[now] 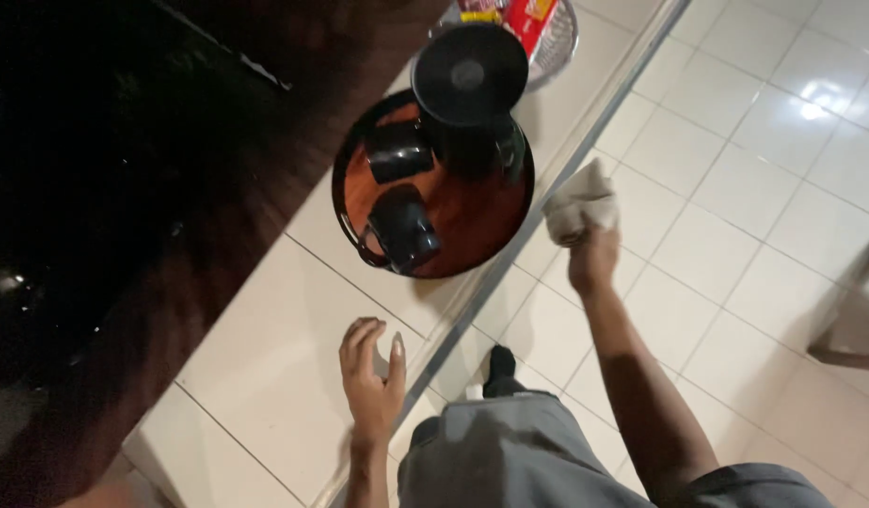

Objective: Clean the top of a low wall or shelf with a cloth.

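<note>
Cloth (pixel 579 202), crumpled and pale, bunches upward out of the right hand (pixel 594 259), which grips it beside the counter edge (pixel 510 273), near the round tray (pixel 472 230). Left hand (pixel 371 376) rests loosely open on the counter, holding nothing, well apart from the cloth.

Dim and softly blurred throughout, near-black at the left, with overhead glare on the glossy floor tiles (pixel 811 108) at the upper right.
</note>
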